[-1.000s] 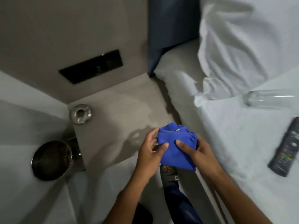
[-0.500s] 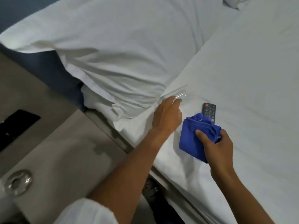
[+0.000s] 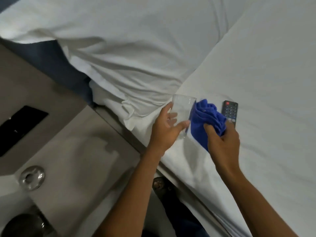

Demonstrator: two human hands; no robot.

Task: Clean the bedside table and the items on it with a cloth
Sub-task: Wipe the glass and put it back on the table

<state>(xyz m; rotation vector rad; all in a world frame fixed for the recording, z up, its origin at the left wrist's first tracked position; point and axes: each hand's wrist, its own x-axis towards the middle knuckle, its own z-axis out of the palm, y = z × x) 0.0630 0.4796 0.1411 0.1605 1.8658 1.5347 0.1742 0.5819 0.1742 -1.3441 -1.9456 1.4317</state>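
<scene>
My left hand (image 3: 165, 129) grips a clear drinking glass (image 3: 182, 111), held upright just above the white bed sheet. My right hand (image 3: 222, 141) is closed around a bunched blue cloth (image 3: 206, 119), which presses against the right side of the glass. A black remote control (image 3: 230, 111) lies on the sheet just right of the cloth, partly hidden by it. The beige bedside table (image 3: 77, 151) is at lower left, with a round metal ashtray (image 3: 32, 177) on its near corner.
A large white pillow (image 3: 130, 53) lies above the hands. A black switch panel (image 3: 18, 129) is set in the wall at left. A dark round bin (image 3: 25, 225) sits at bottom left. My foot (image 3: 159, 184) shows on the floor between table and bed (image 3: 256, 74).
One second ago both hands held the cloth over the table. The view swung to the bed; my left hand took the glass and lifted it, and the cloth moved against it.
</scene>
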